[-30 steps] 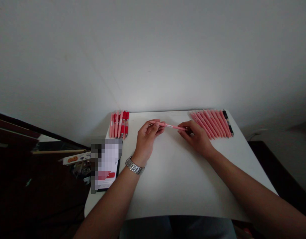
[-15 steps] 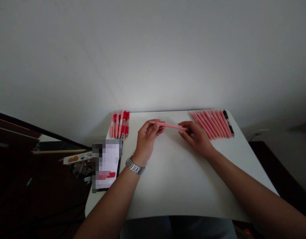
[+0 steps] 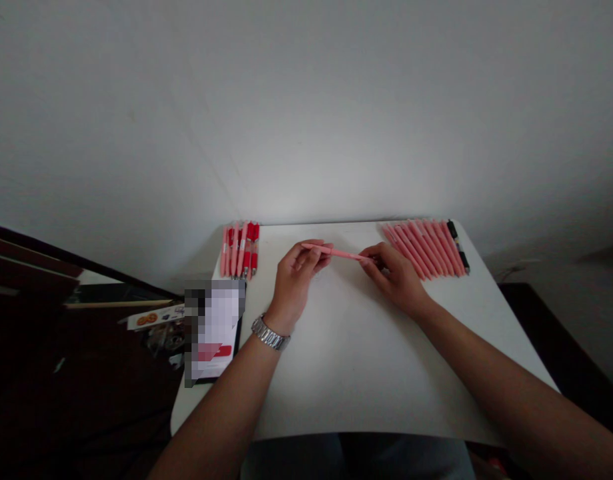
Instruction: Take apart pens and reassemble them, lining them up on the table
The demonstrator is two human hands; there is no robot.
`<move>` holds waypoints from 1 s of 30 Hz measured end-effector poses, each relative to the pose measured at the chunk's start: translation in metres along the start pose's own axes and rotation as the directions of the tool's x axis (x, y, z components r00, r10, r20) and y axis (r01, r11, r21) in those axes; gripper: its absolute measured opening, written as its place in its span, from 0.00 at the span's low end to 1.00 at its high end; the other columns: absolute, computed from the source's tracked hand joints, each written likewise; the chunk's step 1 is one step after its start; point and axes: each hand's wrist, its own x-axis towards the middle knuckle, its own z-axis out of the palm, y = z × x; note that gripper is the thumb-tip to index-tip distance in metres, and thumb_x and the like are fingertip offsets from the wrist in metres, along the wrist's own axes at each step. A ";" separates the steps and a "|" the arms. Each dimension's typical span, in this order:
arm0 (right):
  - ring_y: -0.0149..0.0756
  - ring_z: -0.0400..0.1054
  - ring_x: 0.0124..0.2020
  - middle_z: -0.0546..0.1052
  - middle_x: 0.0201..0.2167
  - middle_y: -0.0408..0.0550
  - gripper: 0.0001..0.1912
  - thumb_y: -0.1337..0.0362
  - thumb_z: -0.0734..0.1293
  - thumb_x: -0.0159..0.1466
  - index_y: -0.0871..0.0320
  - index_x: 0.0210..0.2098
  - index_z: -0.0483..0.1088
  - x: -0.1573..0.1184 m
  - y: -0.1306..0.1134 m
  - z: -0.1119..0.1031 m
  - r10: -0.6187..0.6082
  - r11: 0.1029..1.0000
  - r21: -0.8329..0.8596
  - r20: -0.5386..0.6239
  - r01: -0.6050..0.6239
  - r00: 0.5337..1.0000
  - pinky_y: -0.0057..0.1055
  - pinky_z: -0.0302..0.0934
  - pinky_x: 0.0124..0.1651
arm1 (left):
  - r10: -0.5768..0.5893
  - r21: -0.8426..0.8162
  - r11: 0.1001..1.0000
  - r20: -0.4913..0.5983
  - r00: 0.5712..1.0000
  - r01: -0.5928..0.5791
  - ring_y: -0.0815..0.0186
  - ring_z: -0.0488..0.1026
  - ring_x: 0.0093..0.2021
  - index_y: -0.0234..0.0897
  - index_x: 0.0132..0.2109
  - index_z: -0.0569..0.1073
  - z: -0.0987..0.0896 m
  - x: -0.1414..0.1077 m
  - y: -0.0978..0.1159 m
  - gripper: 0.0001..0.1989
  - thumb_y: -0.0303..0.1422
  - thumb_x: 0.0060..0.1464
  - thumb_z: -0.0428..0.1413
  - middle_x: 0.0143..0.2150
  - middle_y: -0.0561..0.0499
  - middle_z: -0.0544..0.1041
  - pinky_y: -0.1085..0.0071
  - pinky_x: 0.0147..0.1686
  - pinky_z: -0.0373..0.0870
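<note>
A pink pen (image 3: 340,253) is held roughly level above the white table (image 3: 356,373), stretched between both hands. My left hand (image 3: 296,277) pinches its left part between thumb and fingers. At the other end, my right hand (image 3: 394,273) has its thumb and fingertips closed on the pen's right tip, which they partly cover. A row of pink pens (image 3: 421,250) lies just beyond my right hand, with a black pen (image 3: 459,248) at its right end. To the left of my left hand lies a smaller group of pink and red pens (image 3: 239,250).
A tablet (image 3: 219,333) with a partly blurred screen lies on the table's left side, beside my left forearm. A white wall (image 3: 306,120) rises behind the table's far edge. Cluttered items (image 3: 161,330) sit lower, off the table's left edge.
My right thumb and fingers have closed further onto the right end of the pen. My left hand and the pen have barely moved.
</note>
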 end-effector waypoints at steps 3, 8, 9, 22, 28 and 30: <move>0.32 0.67 0.30 0.73 0.33 0.46 0.08 0.58 0.65 0.71 0.56 0.44 0.71 -0.001 0.000 0.001 0.003 1.000 0.002 -0.004 -0.003 1.000 0.30 0.62 0.32 | -0.003 0.004 1.000 -0.007 1.000 0.003 0.63 0.80 0.49 0.36 0.48 0.77 -0.001 0.000 -0.001 0.13 0.40 0.60 0.62 0.48 0.43 0.82 0.64 0.54 0.76; 0.29 0.65 0.26 0.74 0.35 0.45 0.13 0.59 0.69 0.67 0.55 0.51 0.69 -0.003 0.007 0.004 0.006 1.000 0.007 -0.039 -0.006 0.999 0.28 0.61 0.29 | -0.011 -0.001 1.000 -0.058 0.998 0.011 0.65 0.80 0.45 0.35 0.46 0.77 -0.004 0.001 -0.003 0.14 0.40 0.59 0.63 0.46 0.44 0.82 0.66 0.50 0.78; 0.29 0.65 0.26 0.74 0.35 0.45 0.13 0.60 0.69 0.67 0.55 0.50 0.70 -0.002 0.007 0.004 -0.004 1.000 -0.004 -0.044 0.003 0.999 0.28 0.61 0.29 | -0.016 -0.005 1.000 -0.065 0.998 0.016 0.65 0.81 0.44 0.35 0.46 0.77 -0.004 0.001 -0.003 0.14 0.41 0.60 0.63 0.45 0.44 0.82 0.66 0.50 0.78; 0.31 0.66 0.27 0.75 0.32 0.46 0.11 0.58 0.66 0.70 0.57 0.47 0.72 -0.001 0.002 0.002 -0.022 0.999 -0.050 -0.047 0.019 0.999 0.30 0.61 0.29 | -0.012 0.009 1.000 -0.079 0.997 0.013 0.64 0.81 0.44 0.35 0.46 0.78 -0.003 0.002 -0.002 0.16 0.44 0.61 0.61 0.44 0.44 0.82 0.66 0.49 0.79; 0.33 0.67 0.28 0.75 0.32 0.47 0.15 0.53 0.64 0.71 0.57 0.45 0.72 -0.001 0.000 0.000 0.022 0.998 -0.054 -0.021 -0.023 1.000 0.31 0.62 0.29 | -0.013 0.019 1.000 -0.060 0.998 0.014 0.63 0.81 0.45 0.35 0.46 0.78 -0.002 0.002 0.000 0.17 0.46 0.60 0.61 0.45 0.43 0.83 0.64 0.52 0.78; 0.33 0.67 0.28 0.76 0.32 0.48 0.16 0.51 0.63 0.71 0.57 0.45 0.72 -0.001 0.000 0.000 0.024 0.998 -0.059 -0.020 -0.025 1.000 0.31 0.61 0.29 | -0.011 0.022 1.000 -0.052 0.999 0.012 0.63 0.81 0.46 0.35 0.46 0.78 -0.002 0.002 0.000 0.18 0.46 0.60 0.61 0.45 0.43 0.83 0.63 0.52 0.77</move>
